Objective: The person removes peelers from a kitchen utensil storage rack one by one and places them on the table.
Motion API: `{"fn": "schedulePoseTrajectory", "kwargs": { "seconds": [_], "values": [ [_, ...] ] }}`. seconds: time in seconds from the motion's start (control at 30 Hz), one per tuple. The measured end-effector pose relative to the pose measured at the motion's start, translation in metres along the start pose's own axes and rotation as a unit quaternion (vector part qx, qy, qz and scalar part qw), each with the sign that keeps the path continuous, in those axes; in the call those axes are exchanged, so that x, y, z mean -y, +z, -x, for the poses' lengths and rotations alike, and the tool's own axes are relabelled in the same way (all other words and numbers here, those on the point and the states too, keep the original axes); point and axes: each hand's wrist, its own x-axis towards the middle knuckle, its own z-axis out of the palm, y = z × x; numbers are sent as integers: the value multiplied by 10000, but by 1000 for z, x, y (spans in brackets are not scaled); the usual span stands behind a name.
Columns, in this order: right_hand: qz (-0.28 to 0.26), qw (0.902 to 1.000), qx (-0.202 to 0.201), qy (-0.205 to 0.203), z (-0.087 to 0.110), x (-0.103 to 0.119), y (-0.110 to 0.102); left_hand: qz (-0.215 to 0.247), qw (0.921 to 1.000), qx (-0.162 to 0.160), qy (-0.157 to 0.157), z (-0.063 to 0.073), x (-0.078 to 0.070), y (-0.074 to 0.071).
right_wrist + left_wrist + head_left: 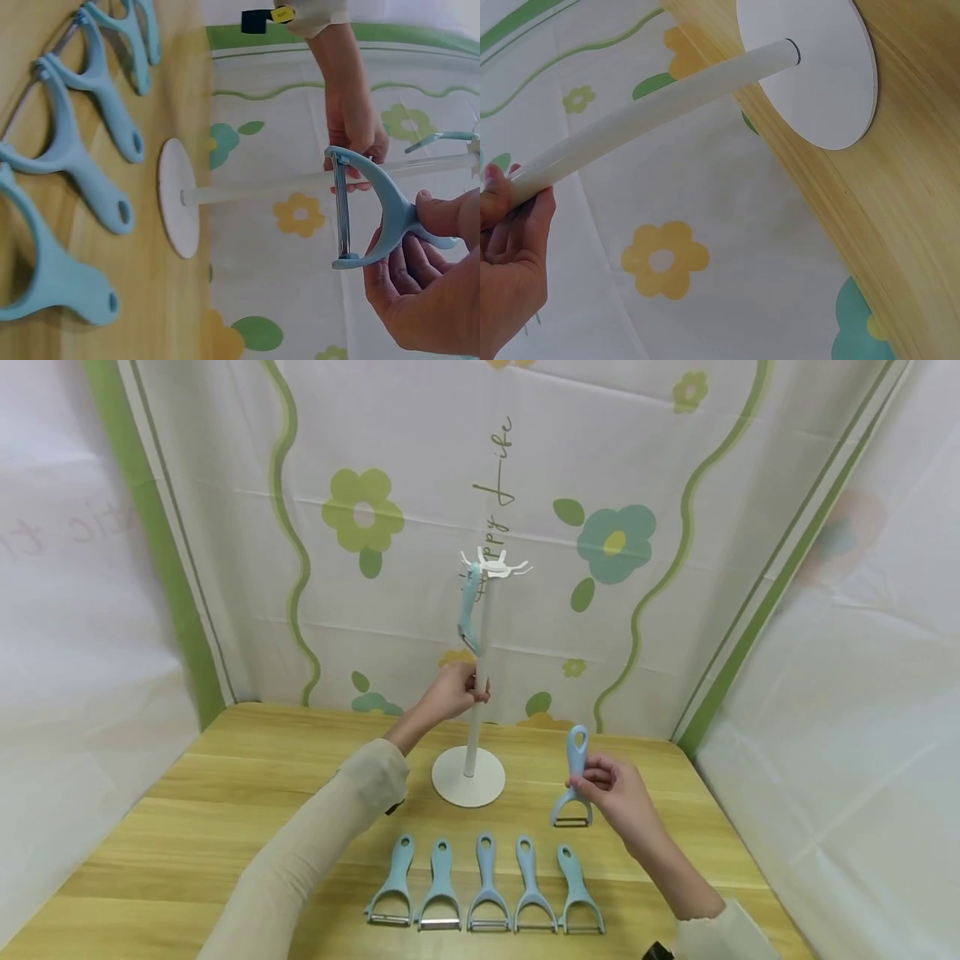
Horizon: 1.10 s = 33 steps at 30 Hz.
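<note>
My left hand (454,690) grips the white pole (645,116) of a stand partway up its height. A round white base (450,781) carries the pole, and a ring of white hooks (495,565) tops it. From a hook on the left side hangs a teal peeler (468,606). To the right of the stand, my right hand (611,789) pinches a light blue peeler (576,760) by its handle, above the table. Its handle hole points up and its blade faces down; the right wrist view shows the metal blade (342,210) across the fork.
Several blue and teal peelers (487,868) lie in a row near the front of the wooden table (285,777), handles pointing to the back. Behind the table hangs a white cloth (450,460) with printed flowers, and more cloth encloses both sides.
</note>
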Motion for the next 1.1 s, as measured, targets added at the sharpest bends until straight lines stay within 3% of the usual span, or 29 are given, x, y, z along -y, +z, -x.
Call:
{"fn": "schedulePoseTrajectory", "kwargs": {
  "seconds": [0.23,0.53,0.8,1.1],
  "values": [
    [140,9998,80,124,10,-20,-2,-14,10000,-62,45,0,-1,1],
    [157,9973,-7,716,24,-50,-13,-89,9999,-80,74,0,1,2],
    [180,9953,39,955,37,-73,-23,-72,10000,-40,-26,-1,0,1],
    [374,9895,-217,1382,46,-105,-25,-194,9998,-39,87,0,-1,1]
  ]
}}
